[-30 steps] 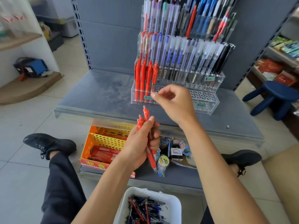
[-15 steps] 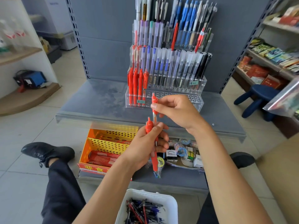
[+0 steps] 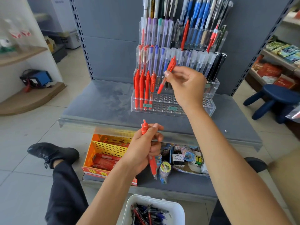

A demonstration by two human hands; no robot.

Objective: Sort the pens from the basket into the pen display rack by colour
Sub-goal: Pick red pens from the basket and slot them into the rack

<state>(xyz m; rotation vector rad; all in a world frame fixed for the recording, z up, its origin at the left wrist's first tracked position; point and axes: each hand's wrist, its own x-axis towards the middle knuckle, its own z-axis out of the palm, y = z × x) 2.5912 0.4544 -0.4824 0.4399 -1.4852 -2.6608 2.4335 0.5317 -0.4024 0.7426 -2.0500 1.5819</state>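
Free rack holes (image 3: 164,99) beside the red pens (image 3: 142,86)

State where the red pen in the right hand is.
Head view, centre: the right hand pinches the red pen, tilted, its tip just right of the red pens standing in the rack.

Clear acrylic tiered rack (image 3: 160,110): red plastic row pens (image 3: 142,88) at 9 o'clock, blue-capped, lilac and black above. Singles: raised red click pen (image 3: 171,65); lower red click pen (image 3: 153,164) (silver tip). White plastic basket (image 3: 181,210). Orange-yellow perforated tray (image 3: 110,148).
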